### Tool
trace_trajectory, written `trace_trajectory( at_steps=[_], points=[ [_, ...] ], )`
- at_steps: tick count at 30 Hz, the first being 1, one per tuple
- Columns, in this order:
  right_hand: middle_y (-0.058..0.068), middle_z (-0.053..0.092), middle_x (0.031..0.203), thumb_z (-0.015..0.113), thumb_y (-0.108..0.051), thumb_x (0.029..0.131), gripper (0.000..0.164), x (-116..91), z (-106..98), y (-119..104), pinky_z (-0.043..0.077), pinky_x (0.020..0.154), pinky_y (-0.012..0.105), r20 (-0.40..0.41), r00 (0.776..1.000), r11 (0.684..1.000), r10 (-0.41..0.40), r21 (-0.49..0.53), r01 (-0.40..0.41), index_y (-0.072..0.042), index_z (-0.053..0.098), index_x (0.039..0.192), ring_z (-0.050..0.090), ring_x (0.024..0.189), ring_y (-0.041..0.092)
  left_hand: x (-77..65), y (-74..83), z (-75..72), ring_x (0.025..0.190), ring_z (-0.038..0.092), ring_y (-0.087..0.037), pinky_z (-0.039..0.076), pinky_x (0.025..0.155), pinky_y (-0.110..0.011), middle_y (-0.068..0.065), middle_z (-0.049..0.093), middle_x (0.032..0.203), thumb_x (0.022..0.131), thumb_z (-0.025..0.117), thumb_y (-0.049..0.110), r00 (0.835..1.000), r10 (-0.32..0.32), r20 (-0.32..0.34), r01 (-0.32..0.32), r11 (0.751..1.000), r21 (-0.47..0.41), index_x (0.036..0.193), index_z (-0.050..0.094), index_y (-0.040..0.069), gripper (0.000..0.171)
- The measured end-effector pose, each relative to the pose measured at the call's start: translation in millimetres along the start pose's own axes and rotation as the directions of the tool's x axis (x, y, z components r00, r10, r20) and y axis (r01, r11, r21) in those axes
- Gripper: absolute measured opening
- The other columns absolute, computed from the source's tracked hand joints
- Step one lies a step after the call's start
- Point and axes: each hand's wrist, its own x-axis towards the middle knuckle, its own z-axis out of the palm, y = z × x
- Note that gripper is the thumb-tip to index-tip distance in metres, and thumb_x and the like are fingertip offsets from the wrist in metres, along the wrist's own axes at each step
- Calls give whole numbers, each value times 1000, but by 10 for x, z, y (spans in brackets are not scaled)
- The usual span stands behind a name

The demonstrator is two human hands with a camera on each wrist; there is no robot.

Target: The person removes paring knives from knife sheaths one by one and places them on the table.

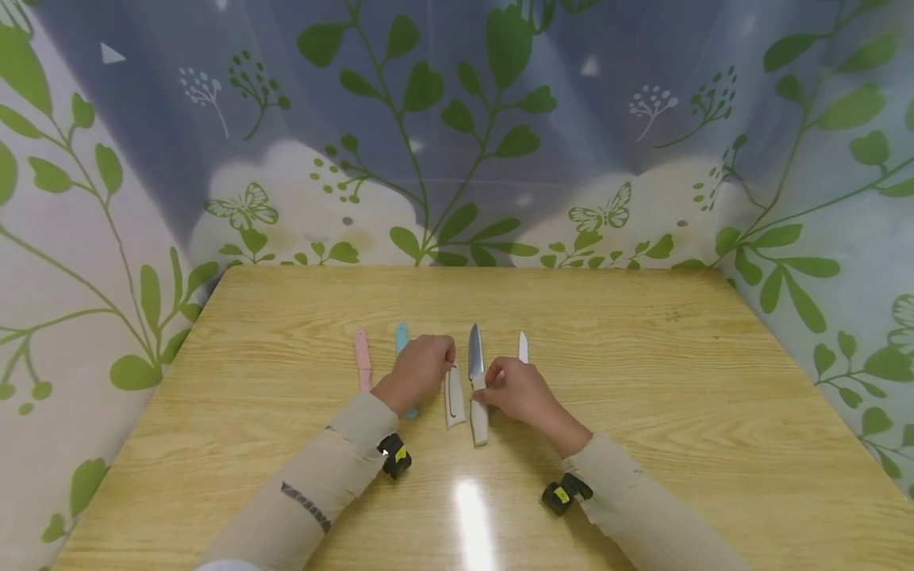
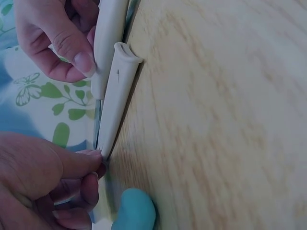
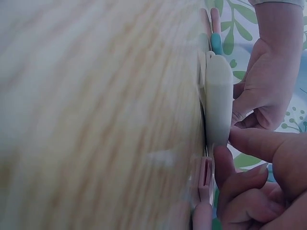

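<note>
Fingers point(image 3: 259, 142) on cream-handled knife point(image 1: 481, 424) (yellow wrist labels point(image 1: 562, 495) illegible)

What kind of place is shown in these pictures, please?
Probably a small indoor work area: a wood-grain table, a leaf-patterned backdrop around three of its sides, and a cream-handled knife at the person's hands.

Beige, creased sleeves point(image 1: 646, 500) leave the hands point(image 1: 521, 390) bare; each carries a small black device point(image 1: 553, 501) with a yellow label point(image 1: 401, 454). A dark, patterned strip point(image 1: 305, 506) crosses the left one, lower left.
</note>
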Motion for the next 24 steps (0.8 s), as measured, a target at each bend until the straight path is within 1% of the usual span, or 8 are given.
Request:
trace_trajectory(
  at_steps=[4, 9, 11, 14, 19, 24],
  points=[
    [2, 58, 62, 78, -23, 77, 23, 3, 7, 9, 38, 49, 25, 1, 1000, 1000, -3, 9, 3, -8, 60, 80, 49, 54, 13, 11, -31, 7, 68, 53, -17, 46, 60, -29, -4, 63, 79, 90, 63, 5, 1000, -5, 0, 5, 1000, -6, 82, 60, 8, 9],
    [2, 62, 64, 76, -24, 79, 23, 10, 0, 18, 40, 50, 26, -12, 1000, 1000, -9, 19, 9, -8, 60, 81, 52, 56, 14, 26, -95, -37, 64, 53, -15, 45, 57, -28, -2, 63, 76, 92, 61, 12, 999, -27, -29, 27, 1000, -16, 83, 62, 10, 9],
    [2, 62, 65, 76, -25, 80, 23, 9, -6, 5, 41, 50, 27, -19, 1000, 999, -23, 24, 23, -8, 60, 81, 53, 56, 13, 29, -120, -79, 62, 53, -16, 43, 54, -29, -2, 63, 75, 93, 62, 15, 998, -52, -35, 52, 999, -5, 85, 62, 10, 9],
    [2, 63, 61, 75, -26, 81, 24, 3, -16, -41, 38, 47, 26, -17, 998, 998, -53, 39, 54, -8, 59, 81, 51, 51, 11, 33, -187, -159, 62, 53, -17, 42, 53, -30, -2, 62, 74, 93, 61, 17, 996, -82, -29, 82, 997, 15, 86, 61, 11, 10],
    [1, 59, 55, 74, -26, 82, 24, -13, -13, -173, 33, 42, 24, -4, 996, 995, -88, 47, 88, -8, 59, 81, 46, 45, 10, 14, -303, -310, 63, 53, -19, 41, 53, -29, -4, 62, 76, 94, 61, 18, 991, -135, -20, 135, 991, 0, 88, 60, 9, 11],
    [0, 57, 56, 75, -27, 82, 25, 3, 51, -287, 35, 42, 23, 2, 993, 993, -118, 21, 118, -8, 59, 82, 46, 46, 10, -25, -372, -398, 63, 54, -19, 40, 52, -29, -5, 63, 80, 93, 62, 20, 981, -190, -29, 191, 982, 9, 88, 59, 9, 12]
  ],
)
